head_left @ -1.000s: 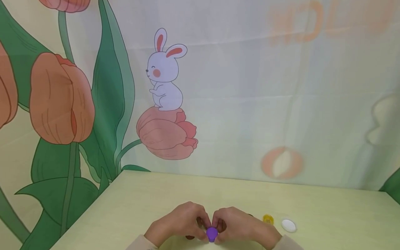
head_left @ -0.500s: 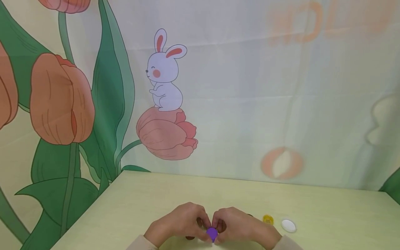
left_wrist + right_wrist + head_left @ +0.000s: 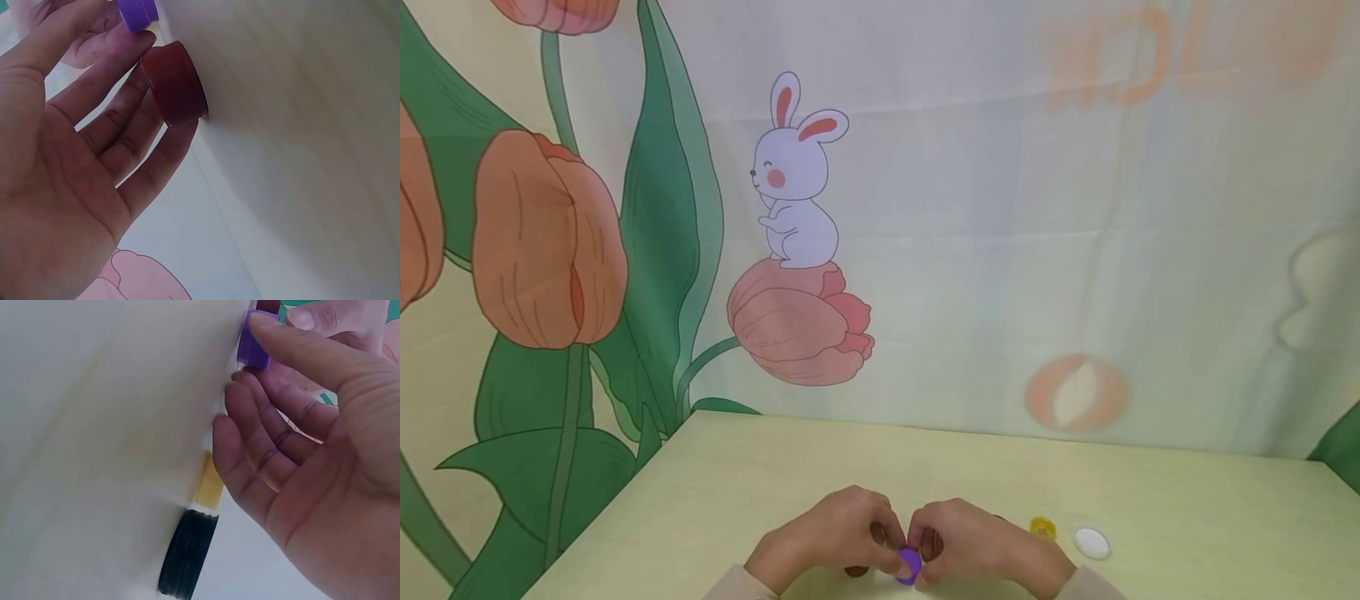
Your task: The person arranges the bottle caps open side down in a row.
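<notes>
At the left of the work area, near side of the desk [image 3: 760, 467], my left hand [image 3: 850, 527] has its fingers narrowed on the purple cap [image 3: 909, 568], thumb laid against its round face. Partly under that hand sits the red-brown cap [image 3: 175, 84], ribbed wall visible; I cannot tell whether my lower fingers touch it. The purple cap is centred between both hands, its face tilted up and towards me; its contact with the desk cannot be confirmed. My right hand [image 3: 970, 537] pinches the same cap from the right, thumb on it, remaining fingers bent and holding nothing. Beyond this hand stand the black cap [image 3: 187, 556], mostly masked from above, then the yellow cap [image 3: 1042, 528], and farthest right the white disc [image 3: 1092, 542], lying flat. Step in hand, as I judge it: two-handed handling of the purple cap. The next move calls for light, even pressure from both thumbs and for keeping the left fingers from nudging the red-brown cap.
</notes>
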The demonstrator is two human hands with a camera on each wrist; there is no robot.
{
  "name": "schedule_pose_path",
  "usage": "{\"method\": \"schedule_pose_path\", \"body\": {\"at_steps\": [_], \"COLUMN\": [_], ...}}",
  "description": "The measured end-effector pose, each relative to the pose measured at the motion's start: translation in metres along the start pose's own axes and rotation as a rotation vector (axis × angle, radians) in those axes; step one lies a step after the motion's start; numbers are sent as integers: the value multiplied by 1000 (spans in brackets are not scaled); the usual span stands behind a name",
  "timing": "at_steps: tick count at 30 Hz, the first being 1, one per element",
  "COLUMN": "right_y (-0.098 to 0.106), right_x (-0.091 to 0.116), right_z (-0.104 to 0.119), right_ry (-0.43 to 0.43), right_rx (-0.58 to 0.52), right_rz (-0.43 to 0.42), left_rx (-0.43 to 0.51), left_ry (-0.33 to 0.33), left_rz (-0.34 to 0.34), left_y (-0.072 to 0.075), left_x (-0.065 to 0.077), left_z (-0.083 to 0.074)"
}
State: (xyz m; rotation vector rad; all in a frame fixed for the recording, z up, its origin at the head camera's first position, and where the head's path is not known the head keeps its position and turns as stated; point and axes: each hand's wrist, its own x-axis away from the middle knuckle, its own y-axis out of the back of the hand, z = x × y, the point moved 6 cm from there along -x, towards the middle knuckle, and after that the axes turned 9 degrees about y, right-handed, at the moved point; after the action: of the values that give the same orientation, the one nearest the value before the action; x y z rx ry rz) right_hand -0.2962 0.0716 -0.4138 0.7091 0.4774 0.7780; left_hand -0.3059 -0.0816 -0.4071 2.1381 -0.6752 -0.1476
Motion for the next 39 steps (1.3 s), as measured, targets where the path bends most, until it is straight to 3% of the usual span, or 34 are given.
{"method": "schedule_pose_path", "body": {"at_steps": [13,23,32,39], "right_y": [18,43,61,72], "right_x": [4,11,19,24], "right_z": [9,8,-2,-9], "right_ry": [43,52,16,-12], "right_rx": [-1,36,50,88], "right_rz": [-23,-79,-139,-165], "left_rx": [134,49,65,47], "left_ry": [40,-71,-77,-40], "left_rz": [46,-34,-34,-18], "left_y": [2,16,19,15], "left_x": [-2,-15,-31,-49], "left_z": [3,-14,-26,-35]}}
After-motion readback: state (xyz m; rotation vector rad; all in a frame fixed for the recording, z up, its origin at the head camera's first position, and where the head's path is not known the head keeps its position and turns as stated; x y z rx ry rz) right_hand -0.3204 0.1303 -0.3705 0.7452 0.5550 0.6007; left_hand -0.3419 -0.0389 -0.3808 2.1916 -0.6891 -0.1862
